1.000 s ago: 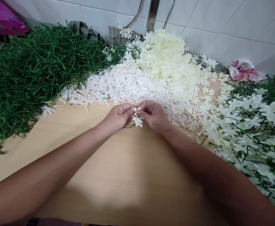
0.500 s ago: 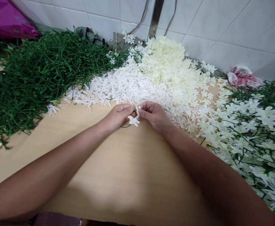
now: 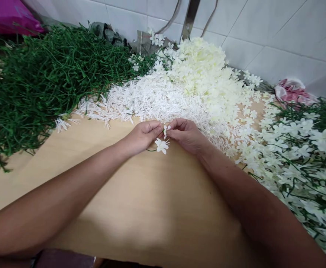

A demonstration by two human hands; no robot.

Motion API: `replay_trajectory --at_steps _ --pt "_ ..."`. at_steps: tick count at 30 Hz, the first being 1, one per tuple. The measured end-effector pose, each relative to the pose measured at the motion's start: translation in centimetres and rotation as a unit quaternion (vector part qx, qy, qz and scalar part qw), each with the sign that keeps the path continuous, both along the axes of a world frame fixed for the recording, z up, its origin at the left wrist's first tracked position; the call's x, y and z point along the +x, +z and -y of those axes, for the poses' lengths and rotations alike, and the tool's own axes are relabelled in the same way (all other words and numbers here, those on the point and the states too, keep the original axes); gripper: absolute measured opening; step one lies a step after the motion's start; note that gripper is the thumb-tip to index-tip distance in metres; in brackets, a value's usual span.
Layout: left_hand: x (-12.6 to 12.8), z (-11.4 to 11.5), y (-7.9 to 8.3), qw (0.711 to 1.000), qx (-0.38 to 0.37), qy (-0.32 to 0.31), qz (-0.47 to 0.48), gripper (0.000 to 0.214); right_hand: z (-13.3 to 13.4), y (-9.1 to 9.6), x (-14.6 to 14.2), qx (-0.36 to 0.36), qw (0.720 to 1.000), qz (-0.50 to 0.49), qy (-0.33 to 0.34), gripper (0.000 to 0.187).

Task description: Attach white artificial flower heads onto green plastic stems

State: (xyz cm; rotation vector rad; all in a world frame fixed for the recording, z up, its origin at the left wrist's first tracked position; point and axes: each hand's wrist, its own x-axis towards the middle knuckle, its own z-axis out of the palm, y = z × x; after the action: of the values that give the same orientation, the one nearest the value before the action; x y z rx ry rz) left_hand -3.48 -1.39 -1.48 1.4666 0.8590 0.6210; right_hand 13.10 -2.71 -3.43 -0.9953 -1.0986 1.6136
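My left hand (image 3: 147, 136) is pinched on the green stem of an artificial flower spray. From that stem hangs a white flower (image 3: 162, 146) with fine white stamens, just below my fingertips. A smaller white blossom (image 3: 166, 130) sits between my two hands. My right hand (image 3: 183, 134) pinches this blossom from its right side, thumb and forefinger together. Both hands are close together above the brown cardboard sheet (image 3: 135, 208). How the blossom joins the stem is partly hidden by my fingers.
Beyond my hands lie loose white stamens (image 3: 151, 96) and a heap of cream petals (image 3: 202, 70). Green stems (image 3: 59, 70) are piled at the left. Assembled white flower sprays (image 3: 299, 163) lie at the right. A tiled wall (image 3: 260, 33) and pink bag (image 3: 9, 16) stand behind.
The view has shifted slightly, so the surroundings sit a little differently. Both hands keep their pinch, and the small blossom between them has turned a little.
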Motion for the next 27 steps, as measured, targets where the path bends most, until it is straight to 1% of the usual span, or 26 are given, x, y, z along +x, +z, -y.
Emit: replay_trajectory --at_steps 8,12,16,18,20,22,24,25,26,27 --pt "0.1 0.2 -1.0 0.997 0.066 0.000 -0.048 0.031 0.5 0.2 -0.4 0.003 0.999 0.030 -0.029 0.027" --pt "0.1 0.1 -1.4 0.992 0.101 0.007 -0.076 0.030 0.4 0.2 -0.4 0.015 0.997 0.060 -0.038 0.021" --pt "0.1 0.1 -1.5 0.981 0.139 0.012 -0.133 0.028 0.5 0.3 -0.6 0.020 0.993 0.107 -0.052 0.016" --pt "0.1 0.1 -1.4 0.980 0.142 0.014 -0.142 0.029 0.6 0.2 -0.6 0.030 0.992 0.113 -0.053 0.015" --pt "0.1 0.0 -1.3 0.987 0.121 0.011 -0.109 0.033 0.6 0.4 -0.4 0.036 0.993 0.106 -0.039 0.014" --pt "0.0 -0.2 -1.2 0.995 0.084 0.004 -0.046 0.041 0.5 1.2 0.4 0.037 0.994 0.106 -0.012 0.013" --pt "0.0 -0.4 -1.1 0.998 0.052 0.013 0.022 0.051 0.5 2.9 1.8 0.061 0.991 0.114 0.014 0.015" --pt "0.0 -0.5 -1.1 0.998 0.044 0.023 0.050 0.055 0.6 4.2 2.8 0.091 0.989 0.118 0.023 0.018" --pt "0.1 -0.6 -1.2 0.996 0.040 0.030 0.071 0.058 0.9 5.6 3.9 0.142 0.983 0.110 0.024 0.022" --pt "0.1 -0.7 -1.2 0.995 0.041 0.034 0.084 0.060 1.5 7.3 5.0 0.199 0.975 0.098 -0.005 0.026"
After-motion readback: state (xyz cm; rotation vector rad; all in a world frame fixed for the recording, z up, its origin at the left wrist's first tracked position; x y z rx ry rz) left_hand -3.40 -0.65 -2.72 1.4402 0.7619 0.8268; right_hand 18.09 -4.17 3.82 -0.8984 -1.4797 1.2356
